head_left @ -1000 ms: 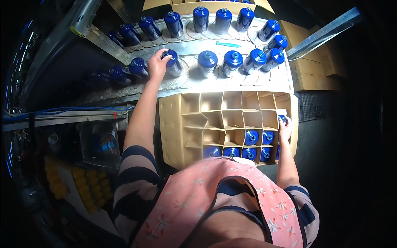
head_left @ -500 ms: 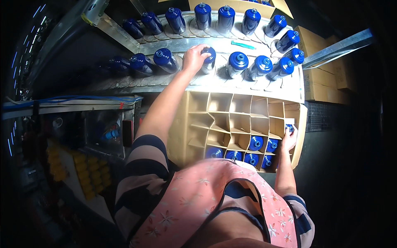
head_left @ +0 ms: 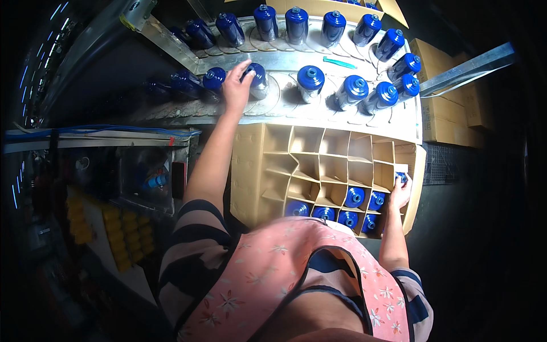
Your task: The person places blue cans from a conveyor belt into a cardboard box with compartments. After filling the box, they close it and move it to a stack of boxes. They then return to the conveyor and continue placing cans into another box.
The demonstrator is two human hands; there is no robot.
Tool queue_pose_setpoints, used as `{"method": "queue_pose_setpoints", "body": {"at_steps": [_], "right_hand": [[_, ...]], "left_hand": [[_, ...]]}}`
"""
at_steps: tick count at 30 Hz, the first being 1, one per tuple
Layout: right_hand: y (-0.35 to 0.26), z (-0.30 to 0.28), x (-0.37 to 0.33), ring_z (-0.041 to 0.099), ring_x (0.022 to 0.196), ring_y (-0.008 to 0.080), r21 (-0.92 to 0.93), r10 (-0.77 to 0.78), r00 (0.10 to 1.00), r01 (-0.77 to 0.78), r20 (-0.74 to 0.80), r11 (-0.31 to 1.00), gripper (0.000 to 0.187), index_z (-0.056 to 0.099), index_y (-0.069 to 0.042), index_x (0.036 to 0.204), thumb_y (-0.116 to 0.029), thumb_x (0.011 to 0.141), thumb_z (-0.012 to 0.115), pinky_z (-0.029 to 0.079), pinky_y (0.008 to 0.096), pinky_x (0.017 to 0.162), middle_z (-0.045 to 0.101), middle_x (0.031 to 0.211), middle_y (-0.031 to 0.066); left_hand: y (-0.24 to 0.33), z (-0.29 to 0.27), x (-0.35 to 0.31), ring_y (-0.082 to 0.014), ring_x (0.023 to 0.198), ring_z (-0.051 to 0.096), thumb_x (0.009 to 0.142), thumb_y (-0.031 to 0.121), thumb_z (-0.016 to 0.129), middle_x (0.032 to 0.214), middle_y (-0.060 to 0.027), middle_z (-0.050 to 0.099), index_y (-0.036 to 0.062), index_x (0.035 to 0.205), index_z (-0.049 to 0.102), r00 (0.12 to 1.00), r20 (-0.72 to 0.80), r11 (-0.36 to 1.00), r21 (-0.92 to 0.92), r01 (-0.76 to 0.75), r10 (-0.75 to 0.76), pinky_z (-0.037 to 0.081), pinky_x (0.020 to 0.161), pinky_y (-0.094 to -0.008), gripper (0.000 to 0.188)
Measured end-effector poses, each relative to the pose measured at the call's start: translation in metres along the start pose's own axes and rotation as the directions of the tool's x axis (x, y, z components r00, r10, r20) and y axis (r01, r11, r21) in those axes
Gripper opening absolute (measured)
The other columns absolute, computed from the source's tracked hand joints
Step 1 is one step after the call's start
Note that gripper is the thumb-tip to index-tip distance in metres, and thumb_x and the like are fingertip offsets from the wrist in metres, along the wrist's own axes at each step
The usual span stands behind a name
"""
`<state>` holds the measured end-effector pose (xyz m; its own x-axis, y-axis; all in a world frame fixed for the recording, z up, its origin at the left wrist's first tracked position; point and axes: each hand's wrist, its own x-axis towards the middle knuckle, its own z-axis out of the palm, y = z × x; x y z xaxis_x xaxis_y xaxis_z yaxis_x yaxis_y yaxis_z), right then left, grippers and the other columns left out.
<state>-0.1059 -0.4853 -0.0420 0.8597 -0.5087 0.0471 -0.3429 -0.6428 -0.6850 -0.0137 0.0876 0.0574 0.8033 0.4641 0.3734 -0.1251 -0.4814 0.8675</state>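
On the conveyor, my left hand [head_left: 235, 91] is at the left side of a blue bottle [head_left: 257, 81] with a narrow neck. Its fingers are spread, the thumb close against the bottle's top; whether they touch is hard to tell. My right hand [head_left: 400, 192] is closed around the top of another blue bottle [head_left: 401, 178] in a right-hand cell of the divided cardboard box [head_left: 246, 176]. A small white piece shows beside that bottle. Several blue bottles [head_left: 354, 197] stand neck up in the box's near cells.
Two rows of upright blue bottles [head_left: 311, 84] line the conveyor [head_left: 285, 114], with a teal knife-like tool [head_left: 340, 62] between them. A metal bar [head_left: 470, 69] juts out at the right, near stacked cartons [head_left: 450, 117]. Yellow parts [head_left: 122, 233] sit at the lower left.
My left hand has moved left along with the bottle beside it, and its fingers have opened. The near-row bottles have shifted left. My right hand stays at the box.
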Motion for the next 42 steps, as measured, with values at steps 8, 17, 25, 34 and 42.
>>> {"method": "queue_pose_setpoints", "body": {"at_steps": [8, 17, 25, 34, 42], "right_hand": [[-0.001, -0.009, 0.006, 0.062, 0.083, 0.0211, -0.097, 0.05, 0.999, -0.049, 0.01, 0.994, 0.033, 0.063, -0.016, 0.119, -0.028, 0.088, 0.066, 0.047, 0.0352, 0.078, 0.067, 0.095, 0.0072], [-0.004, -0.011, 0.002, 0.059, 0.078, 0.0223, -0.075, -0.013, 1.0, 0.013, -0.008, 0.997, 0.032, 0.063, -0.014, 0.118, -0.022, 0.087, 0.067, 0.048, 0.0359, 0.075, 0.066, 0.089, 0.0091], [-0.002, -0.01, 0.006, 0.057, 0.077, 0.0213, -0.081, -0.003, 1.0, 0.002, -0.016, 0.997, 0.033, 0.063, -0.014, 0.118, -0.024, 0.087, 0.067, 0.047, 0.0363, 0.075, 0.064, 0.088, 0.008], [0.002, -0.018, 0.005, 0.059, 0.079, 0.021, -0.109, 0.026, 1.0, -0.024, 0.012, 0.994, 0.032, 0.063, -0.011, 0.118, -0.02, 0.089, 0.067, 0.047, 0.0362, 0.077, 0.066, 0.092, 0.0083], [0.001, -0.02, 0.002, 0.054, 0.072, 0.0173, -0.087, 0.018, 1.0, -0.019, -0.014, 0.996, 0.031, 0.064, -0.012, 0.119, -0.023, 0.091, 0.066, 0.046, 0.0333, 0.074, 0.063, 0.085, 0.0065]], "left_hand": [[-0.081, -0.122, 0.041, -0.027, 0.118, 0.059, 0.082, 0.002, 0.07, 0.125, -0.0219, 0.061, -0.0041, 0.125, 0.057, 0.907, -0.42, 0.975, 0.187, 0.121, -0.032, 0.043, 0.101, -0.0342, 0.045], [-0.109, -0.123, 0.047, -0.0277, 0.106, 0.065, 0.079, 0.02, 0.075, 0.116, -0.022, 0.065, 0.0117, 0.122, 0.064, 0.948, -0.263, 0.867, 0.412, 0.279, -0.18, 0.049, 0.089, -0.0327, 0.045], [-0.081, -0.109, 0.032, -0.0233, 0.104, 0.067, 0.077, 0.015, 0.075, 0.11, -0.017, 0.069, 0.0074, 0.115, 0.067, 0.974, -0.035, 0.94, 0.258, 0.223, -0.222, 0.05, 0.089, -0.0303, 0.04], [-0.101, -0.139, 0.054, -0.0272, 0.114, 0.06, 0.077, 0.012, 0.077, 0.117, -0.0196, 0.064, 0.0053, 0.126, 0.06, 0.894, -0.446, 0.937, 0.327, 0.123, 0.038, 0.045, 0.097, -0.034, 0.052], [-0.126, -0.139, 0.054, -0.0216, 0.101, 0.064, 0.079, 0.013, 0.076, 0.11, -0.015, 0.068, 0.005, 0.12, 0.063, 0.931, -0.317, 0.932, 0.248, 0.265, -0.181, 0.047, 0.09, -0.0306, 0.043]]}}
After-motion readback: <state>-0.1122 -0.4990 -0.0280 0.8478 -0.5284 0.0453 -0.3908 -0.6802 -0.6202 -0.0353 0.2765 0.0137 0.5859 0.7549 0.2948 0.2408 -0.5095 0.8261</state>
